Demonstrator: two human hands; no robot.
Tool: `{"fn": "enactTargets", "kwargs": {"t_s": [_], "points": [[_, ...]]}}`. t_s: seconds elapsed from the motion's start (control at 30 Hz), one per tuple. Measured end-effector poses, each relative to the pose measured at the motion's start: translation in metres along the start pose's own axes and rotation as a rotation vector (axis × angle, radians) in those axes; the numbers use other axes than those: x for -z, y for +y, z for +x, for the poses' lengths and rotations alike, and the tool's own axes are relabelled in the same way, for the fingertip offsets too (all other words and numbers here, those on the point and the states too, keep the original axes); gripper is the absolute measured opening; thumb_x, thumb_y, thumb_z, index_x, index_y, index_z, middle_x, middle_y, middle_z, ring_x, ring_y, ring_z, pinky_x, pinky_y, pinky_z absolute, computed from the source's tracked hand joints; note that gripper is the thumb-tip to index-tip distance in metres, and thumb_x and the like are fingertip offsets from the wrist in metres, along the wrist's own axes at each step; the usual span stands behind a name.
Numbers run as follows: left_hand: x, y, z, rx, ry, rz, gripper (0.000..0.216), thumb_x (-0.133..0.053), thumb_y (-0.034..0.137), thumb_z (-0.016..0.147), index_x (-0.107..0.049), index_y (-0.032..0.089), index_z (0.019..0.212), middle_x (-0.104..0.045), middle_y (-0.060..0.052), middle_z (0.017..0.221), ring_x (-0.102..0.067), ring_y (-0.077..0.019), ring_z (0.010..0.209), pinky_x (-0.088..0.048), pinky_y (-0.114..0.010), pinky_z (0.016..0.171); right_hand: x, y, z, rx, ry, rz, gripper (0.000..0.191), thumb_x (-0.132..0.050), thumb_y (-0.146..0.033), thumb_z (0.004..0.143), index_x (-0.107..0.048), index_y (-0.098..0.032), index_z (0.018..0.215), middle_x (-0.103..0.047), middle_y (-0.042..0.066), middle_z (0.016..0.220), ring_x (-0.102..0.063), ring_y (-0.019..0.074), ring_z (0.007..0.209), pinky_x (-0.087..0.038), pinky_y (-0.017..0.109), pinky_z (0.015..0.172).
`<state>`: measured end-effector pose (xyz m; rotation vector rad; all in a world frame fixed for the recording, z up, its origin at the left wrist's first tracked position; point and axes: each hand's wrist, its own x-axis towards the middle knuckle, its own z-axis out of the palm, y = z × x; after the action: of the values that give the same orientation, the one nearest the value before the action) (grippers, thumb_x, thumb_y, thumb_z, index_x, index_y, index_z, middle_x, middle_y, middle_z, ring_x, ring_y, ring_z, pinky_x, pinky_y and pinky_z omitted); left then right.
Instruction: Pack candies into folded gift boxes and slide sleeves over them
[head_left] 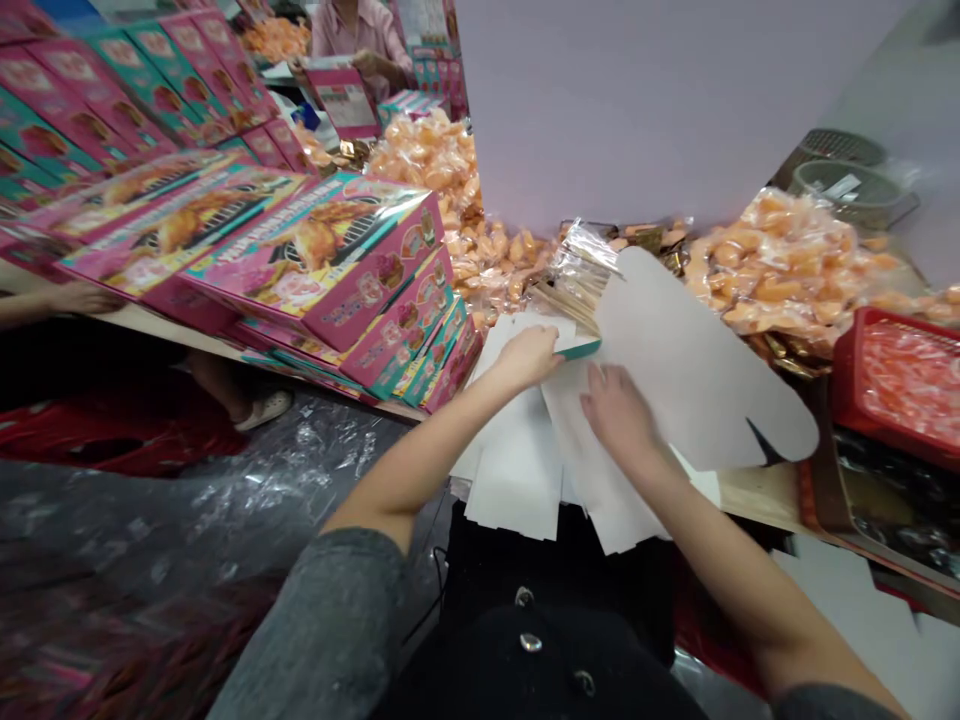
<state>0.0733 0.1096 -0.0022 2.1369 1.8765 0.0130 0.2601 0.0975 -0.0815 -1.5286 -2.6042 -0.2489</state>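
A flat cardboard box blank, white side up, lies partly unfolded in front of me, its large rounded flap reaching to the right. My left hand has its fingers closed around the far left edge of this blank, where a teal strip shows. On the white card, my right hand rests palm down, fingers stretched and slightly apart. More white card blanks lie under and beside it, overhanging the near table edge. Just beyond my hands is a bundle of thin wooden sticks in clear plastic.
Pink and teal printed boxes are stacked on the left. Bagged orange pieces pile up behind and right, near a red basket of wrapped pink items. A pale partition stands ahead. Across the table, a person holds a box.
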Motion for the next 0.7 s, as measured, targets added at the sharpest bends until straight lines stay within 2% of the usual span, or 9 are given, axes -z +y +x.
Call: {"fn": "enactTargets", "kwargs": {"t_s": [0.1, 0.17, 0.23, 0.3, 0.37, 0.43, 0.5, 0.6, 0.7], "points": [[-0.023, 0.007, -0.069, -0.326, 0.019, -0.048, 0.050, -0.058, 0.012, 0.090, -0.049, 0.026, 0.138, -0.057, -0.007, 0.136, -0.061, -0.0173, 0.118, -0.050, -0.025, 0.093, 0.004, -0.003, -0.067, -0.033, -0.031, 0.065, 0.032, -0.043, -0.024, 0.097, -0.061, -0.007, 0.117, -0.060, 0.017, 0.098, -0.055, 0.0290, 0.092, -0.046, 0.038, 0.078], [-0.057, 0.018, -0.107, -0.516, 0.069, -0.020, 0.036, -0.058, 0.015, 0.091, -0.058, 0.025, 0.126, -0.061, -0.008, 0.131, -0.067, -0.0177, 0.101, -0.054, -0.026, 0.079, 0.003, -0.005, -0.101, -0.071, -0.048, 0.129, 0.034, -0.040, -0.021, 0.097, -0.063, -0.005, 0.116, -0.062, 0.019, 0.098, -0.057, 0.0310, 0.096, -0.047, 0.042, 0.083], [-0.092, 0.025, -0.124, -0.483, 0.164, -0.026, 0.014, -0.054, 0.024, 0.096, -0.065, 0.022, 0.104, -0.069, -0.005, 0.105, -0.068, -0.0165, 0.085, -0.053, -0.026, 0.071, 0.006, -0.002, -0.123, -0.086, -0.064, 0.269, 0.037, -0.040, -0.020, 0.097, -0.062, -0.005, 0.122, -0.064, 0.021, 0.110, -0.058, 0.0321, 0.105, -0.047, 0.046, 0.092], [-0.115, 0.026, -0.122, -0.337, 0.263, -0.043, 0.022, -0.044, 0.027, 0.101, -0.064, 0.020, 0.102, -0.070, -0.005, 0.095, -0.068, -0.0171, 0.086, -0.053, -0.027, 0.075, 0.016, 0.012, -0.138, -0.030, -0.164, 0.514, 0.037, -0.043, -0.027, 0.097, -0.063, -0.010, 0.122, -0.065, 0.019, 0.120, -0.058, 0.0301, 0.112, -0.046, 0.045, 0.099], [-0.124, 0.021, -0.113, -0.252, 0.311, -0.043, 0.029, -0.034, 0.025, 0.104, -0.061, 0.017, 0.112, -0.070, -0.009, 0.099, -0.068, -0.0191, 0.092, -0.053, -0.031, 0.080, 0.029, 0.034, -0.147, 0.002, -0.414, 0.771, 0.036, -0.046, -0.041, 0.096, -0.069, -0.018, 0.110, -0.070, 0.012, 0.110, -0.064, 0.0255, 0.103, -0.050, 0.039, 0.092], [-0.121, 0.015, -0.108, -0.304, 0.297, -0.027, 0.029, -0.035, 0.026, 0.103, -0.062, 0.019, 0.113, -0.070, -0.009, 0.099, -0.067, -0.0197, 0.090, -0.054, -0.032, 0.080, 0.039, 0.054, -0.148, -0.128, -0.583, 0.863, 0.040, -0.052, -0.056, 0.091, -0.071, -0.021, 0.096, -0.073, 0.007, 0.089, -0.068, 0.0226, 0.084, -0.053, 0.034, 0.077], [-0.116, 0.015, -0.115, -0.419, 0.249, -0.007, 0.029, -0.052, 0.041, 0.097, -0.062, 0.022, 0.117, -0.069, -0.009, 0.106, -0.067, -0.0221, 0.092, -0.054, -0.035, 0.083, 0.040, 0.061, -0.140, -0.358, -0.486, 0.874, 0.046, -0.062, -0.063, 0.081, -0.070, -0.019, 0.091, -0.072, 0.007, 0.083, -0.068, 0.0235, 0.080, -0.052, 0.033, 0.073], [-0.118, 0.025, -0.138, -0.446, 0.159, 0.056, 0.103, -0.080, 0.067, 0.062, -0.042, 0.020, 0.145, -0.054, -0.018, 0.140, -0.056, -0.0368, 0.120, -0.048, -0.049, 0.101, 0.023, 0.044, -0.115, -0.610, -0.184, 1.031, 0.053, -0.055, -0.066, 0.082, -0.069, -0.016, 0.086, -0.072, 0.013, 0.086, -0.069, 0.0265, 0.085, -0.053, 0.036, 0.079], [-0.133, 0.041, -0.157, -0.261, 0.145, 0.127, 0.129, -0.089, 0.057, 0.051, -0.024, 0.018, 0.155, -0.037, -0.022, 0.154, -0.034, -0.0483, 0.140, -0.030, -0.063, 0.113, 0.005, 0.020, -0.097, -0.676, -0.112, 1.176, 0.066, -0.030, -0.066, 0.093, -0.070, -0.014, 0.084, -0.073, 0.014, 0.083, -0.071, 0.0245, 0.079, -0.055, 0.037, 0.080]]}}
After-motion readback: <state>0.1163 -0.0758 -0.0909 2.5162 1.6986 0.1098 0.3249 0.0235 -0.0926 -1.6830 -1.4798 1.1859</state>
